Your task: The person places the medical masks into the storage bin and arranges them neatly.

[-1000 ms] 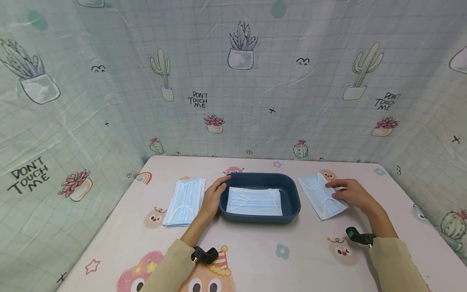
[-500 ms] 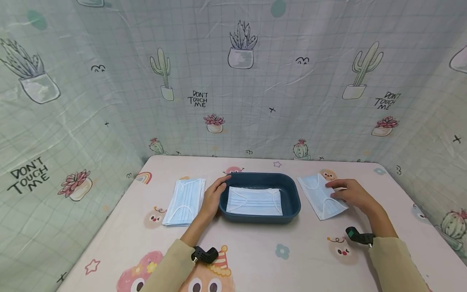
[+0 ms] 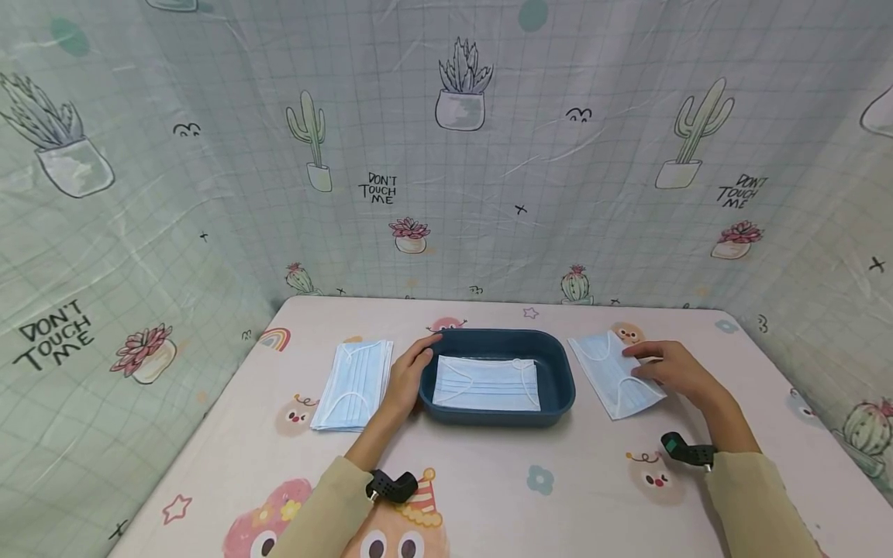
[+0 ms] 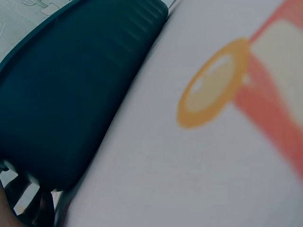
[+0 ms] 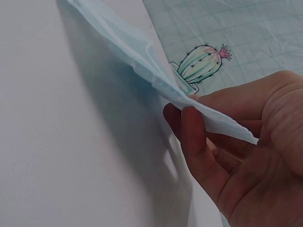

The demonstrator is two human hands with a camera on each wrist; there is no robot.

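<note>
A dark blue plastic bin (image 3: 498, 418) stands mid-table with light-blue face masks (image 3: 486, 384) lying flat inside it. My left hand (image 3: 403, 380) holds the bin's left side, its fingers at the rim near the far corner. In the left wrist view, the bin's wall (image 4: 71, 94) fills the upper left and only some shadowed fingers (image 4: 42, 208) show. To the right of the bin, my right hand (image 3: 673, 374) pinches a face mask (image 3: 614, 368) by its right part. The right wrist view shows this mask (image 5: 151, 78) tilted, raised off the table on the hand's side, between thumb and fingers.
Another stack of face masks (image 3: 352, 387) lies left of the bin, beside the left hand. The table (image 3: 488, 488) has a printed cartoon cover. Behind it hangs a patterned curtain (image 3: 488, 178), with more fabric along both sides.
</note>
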